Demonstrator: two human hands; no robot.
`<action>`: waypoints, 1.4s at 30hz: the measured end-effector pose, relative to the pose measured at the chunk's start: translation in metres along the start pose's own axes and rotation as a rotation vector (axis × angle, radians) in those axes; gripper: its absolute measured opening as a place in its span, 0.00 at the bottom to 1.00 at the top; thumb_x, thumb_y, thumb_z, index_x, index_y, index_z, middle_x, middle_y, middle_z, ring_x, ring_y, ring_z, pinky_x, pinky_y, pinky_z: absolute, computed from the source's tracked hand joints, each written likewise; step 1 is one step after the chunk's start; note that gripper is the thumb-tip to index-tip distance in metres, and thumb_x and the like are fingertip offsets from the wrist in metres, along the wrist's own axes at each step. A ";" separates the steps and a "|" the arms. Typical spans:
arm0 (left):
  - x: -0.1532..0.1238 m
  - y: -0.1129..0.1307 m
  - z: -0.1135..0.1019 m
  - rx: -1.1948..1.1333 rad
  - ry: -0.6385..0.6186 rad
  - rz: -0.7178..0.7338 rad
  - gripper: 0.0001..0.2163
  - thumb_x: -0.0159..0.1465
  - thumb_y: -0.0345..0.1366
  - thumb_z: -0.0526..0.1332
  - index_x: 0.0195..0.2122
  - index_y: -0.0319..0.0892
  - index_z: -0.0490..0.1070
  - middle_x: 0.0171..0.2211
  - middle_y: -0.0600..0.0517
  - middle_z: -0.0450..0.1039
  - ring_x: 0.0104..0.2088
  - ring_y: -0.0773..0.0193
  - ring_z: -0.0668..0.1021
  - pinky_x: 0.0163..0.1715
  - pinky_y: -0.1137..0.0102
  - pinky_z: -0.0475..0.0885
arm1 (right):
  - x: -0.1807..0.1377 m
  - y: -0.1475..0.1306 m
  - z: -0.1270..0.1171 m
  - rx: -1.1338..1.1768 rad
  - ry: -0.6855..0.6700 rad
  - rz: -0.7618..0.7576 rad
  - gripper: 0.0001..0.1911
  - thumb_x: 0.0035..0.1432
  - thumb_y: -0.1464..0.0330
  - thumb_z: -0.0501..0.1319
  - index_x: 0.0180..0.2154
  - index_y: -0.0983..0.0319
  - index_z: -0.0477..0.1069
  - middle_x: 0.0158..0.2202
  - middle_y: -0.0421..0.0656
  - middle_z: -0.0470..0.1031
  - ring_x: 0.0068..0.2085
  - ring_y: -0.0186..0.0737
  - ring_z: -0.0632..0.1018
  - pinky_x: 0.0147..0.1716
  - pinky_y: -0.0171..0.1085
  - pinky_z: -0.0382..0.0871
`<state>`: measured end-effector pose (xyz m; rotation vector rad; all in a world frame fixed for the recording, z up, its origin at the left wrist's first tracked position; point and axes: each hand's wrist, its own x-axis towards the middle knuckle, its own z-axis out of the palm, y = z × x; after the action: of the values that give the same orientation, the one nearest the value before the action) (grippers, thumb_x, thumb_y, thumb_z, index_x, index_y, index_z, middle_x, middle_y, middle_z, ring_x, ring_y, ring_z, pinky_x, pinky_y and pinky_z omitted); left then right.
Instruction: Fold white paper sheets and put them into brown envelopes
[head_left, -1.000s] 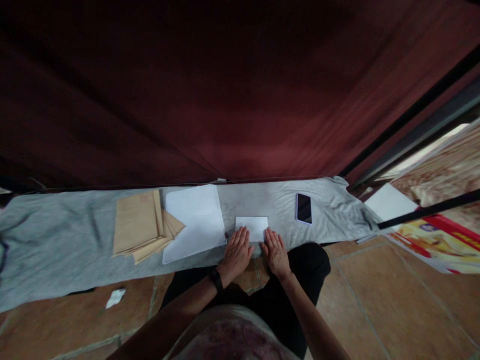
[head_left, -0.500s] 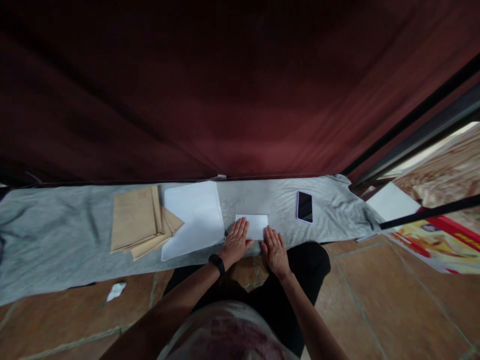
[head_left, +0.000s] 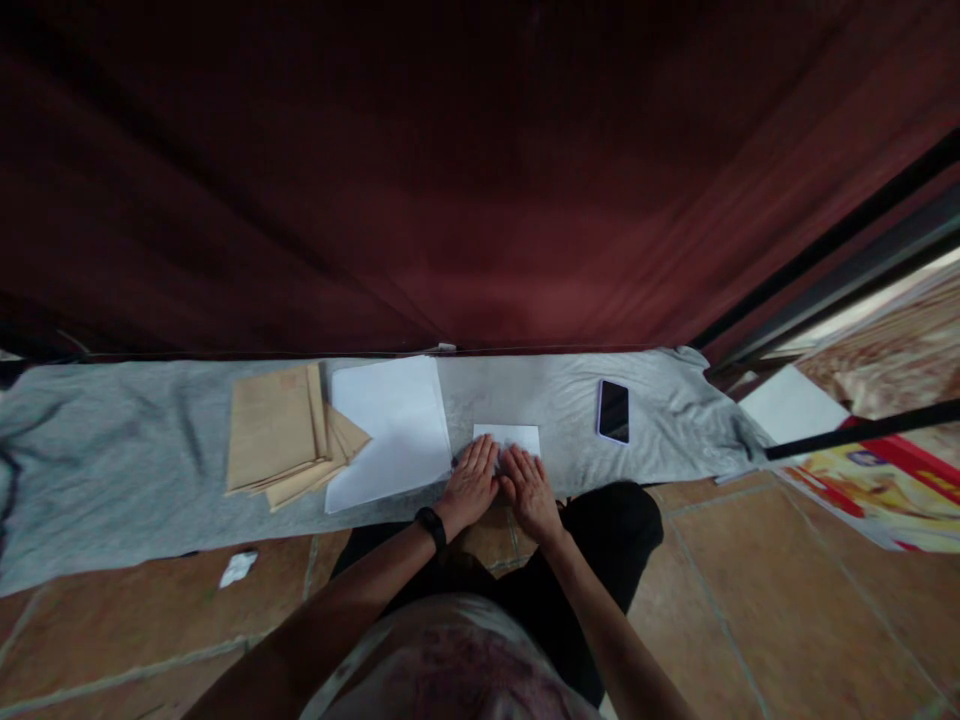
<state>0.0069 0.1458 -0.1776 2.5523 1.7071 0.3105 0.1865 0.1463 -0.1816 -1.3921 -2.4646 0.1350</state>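
A small folded-looking white paper (head_left: 517, 434) lies flat on the grey cloth, partly covered by both hands. My left hand (head_left: 470, 487) rests on its left part with the fingers stretched out, a dark band at the wrist. Lying flat on the paper's near right part is my right hand (head_left: 530, 494), fingers extended, close beside the left. Neither hand grasps anything. Just left of them is a stack of larger white sheets (head_left: 390, 430), its left edge overlapped by several brown envelopes (head_left: 274, 430).
A phone (head_left: 614, 411) lies on the grey cloth (head_left: 135, 450) to the right. Dark red fabric (head_left: 480, 200) rises behind. At far right are a dark metal bar, a white sheet (head_left: 795, 405) and a colourful printed box (head_left: 885, 480). A crumpled white scrap (head_left: 238, 568) lies on the tiled floor.
My right hand has slid left from the paper's right edge onto the paper, nearer my left hand. The left hand stays on the paper's left part.
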 end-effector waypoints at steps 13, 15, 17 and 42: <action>0.002 0.002 -0.006 0.025 -0.033 0.016 0.29 0.71 0.41 0.50 0.69 0.32 0.51 0.70 0.35 0.50 0.70 0.48 0.55 0.68 0.52 0.51 | -0.007 0.009 0.007 -0.058 0.027 0.097 0.27 0.74 0.61 0.44 0.70 0.61 0.52 0.70 0.50 0.56 0.70 0.48 0.57 0.67 0.52 0.50; 0.002 0.001 -0.005 0.024 -0.034 0.008 0.29 0.71 0.41 0.51 0.70 0.33 0.50 0.71 0.35 0.50 0.71 0.49 0.55 0.68 0.52 0.50 | -0.010 0.016 0.006 -0.066 0.038 0.129 0.28 0.74 0.60 0.43 0.70 0.63 0.52 0.70 0.51 0.57 0.70 0.49 0.57 0.67 0.53 0.50; 0.001 0.001 -0.003 0.021 -0.026 0.004 0.30 0.70 0.41 0.51 0.70 0.34 0.50 0.71 0.37 0.50 0.71 0.49 0.55 0.69 0.52 0.50 | -0.013 0.023 0.003 -0.065 0.051 0.165 0.28 0.74 0.60 0.42 0.70 0.63 0.53 0.69 0.51 0.58 0.70 0.51 0.58 0.66 0.54 0.51; 0.021 -0.016 0.011 0.002 0.090 -0.061 0.28 0.69 0.34 0.47 0.70 0.31 0.51 0.67 0.37 0.59 0.69 0.50 0.60 0.67 0.52 0.57 | 0.046 0.004 0.017 -0.038 0.041 0.157 0.26 0.73 0.61 0.47 0.68 0.60 0.58 0.69 0.48 0.60 0.68 0.48 0.61 0.66 0.51 0.53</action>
<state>0.0018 0.1718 -0.1880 2.5181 1.8125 0.4259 0.1622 0.1885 -0.1888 -1.5880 -2.3347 0.0937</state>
